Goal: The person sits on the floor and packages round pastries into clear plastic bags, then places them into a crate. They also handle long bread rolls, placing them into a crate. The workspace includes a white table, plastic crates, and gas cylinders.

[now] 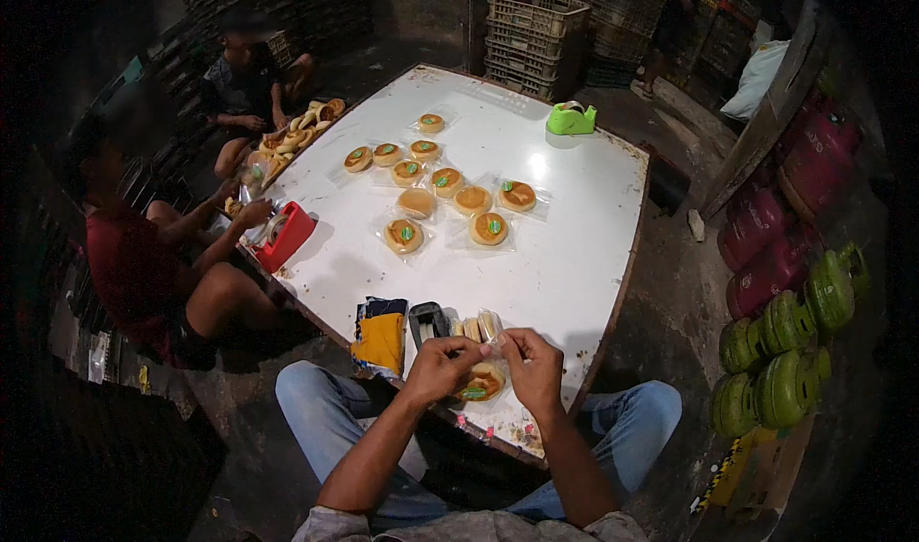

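Both hands meet at the near corner of a white table. My left hand and my right hand pinch the top of a clear plastic bag between thumbs and fingers. Inside that bag lies a round browned bun with a green sticker. Just beyond my fingers, several pale items in clear wrapping stand in a row, partly hidden. A black tape dispenser is left of them. Further up the table lie several bagged buns, most bearing green stickers.
Folded cloth, yellow and dark patterned, lies at the near left edge. A red tape dispenser and a green one stand on the table. Two people sit at left by a bun pile. Gas cylinders and stacked crates stand around.
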Available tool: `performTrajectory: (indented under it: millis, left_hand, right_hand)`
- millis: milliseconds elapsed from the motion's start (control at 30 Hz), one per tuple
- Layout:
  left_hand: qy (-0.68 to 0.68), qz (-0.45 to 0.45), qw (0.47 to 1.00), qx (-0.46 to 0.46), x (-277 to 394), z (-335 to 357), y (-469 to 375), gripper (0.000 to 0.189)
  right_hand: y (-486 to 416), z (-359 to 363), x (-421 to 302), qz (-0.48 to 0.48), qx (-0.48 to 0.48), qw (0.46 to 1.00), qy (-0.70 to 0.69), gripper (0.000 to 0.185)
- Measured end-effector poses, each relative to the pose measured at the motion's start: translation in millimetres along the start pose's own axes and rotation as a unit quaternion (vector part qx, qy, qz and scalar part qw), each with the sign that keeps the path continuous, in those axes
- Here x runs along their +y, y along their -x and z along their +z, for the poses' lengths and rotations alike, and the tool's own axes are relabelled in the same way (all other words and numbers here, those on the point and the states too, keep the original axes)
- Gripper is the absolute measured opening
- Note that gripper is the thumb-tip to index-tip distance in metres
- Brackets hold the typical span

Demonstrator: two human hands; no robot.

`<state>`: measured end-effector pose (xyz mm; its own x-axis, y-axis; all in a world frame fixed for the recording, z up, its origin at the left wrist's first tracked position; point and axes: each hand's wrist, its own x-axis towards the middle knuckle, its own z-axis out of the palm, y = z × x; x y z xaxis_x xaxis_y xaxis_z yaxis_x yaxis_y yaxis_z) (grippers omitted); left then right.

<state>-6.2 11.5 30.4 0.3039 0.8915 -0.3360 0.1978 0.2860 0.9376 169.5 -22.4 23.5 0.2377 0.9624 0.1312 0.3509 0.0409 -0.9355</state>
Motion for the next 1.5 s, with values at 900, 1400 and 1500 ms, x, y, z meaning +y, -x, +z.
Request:
performTrajectory:
  millis: [900,1400,1500]
  left_hand:
    - [0.403,-0.101,0.909,-0.026,-17.5,-42.1,-1.6,0.047]
    - [0.348,0.002,0.934,-0.078,-8.0,-61.6,6.6,0.059]
    - [0.191,0.001,0.976,-0.104,-4.7,-47.2,13.5,0.067]
  right_hand:
    - [26.7,92.6,62.6,0.292,0.002,0.880,-0.374,0.044]
    - [25.7,23.1,48.7,0.089,-0.236,0.941,0.227,0.031]
    - [7.4,3.0,4.5,0.011,-0.246,0.969,-0.005,0.040]
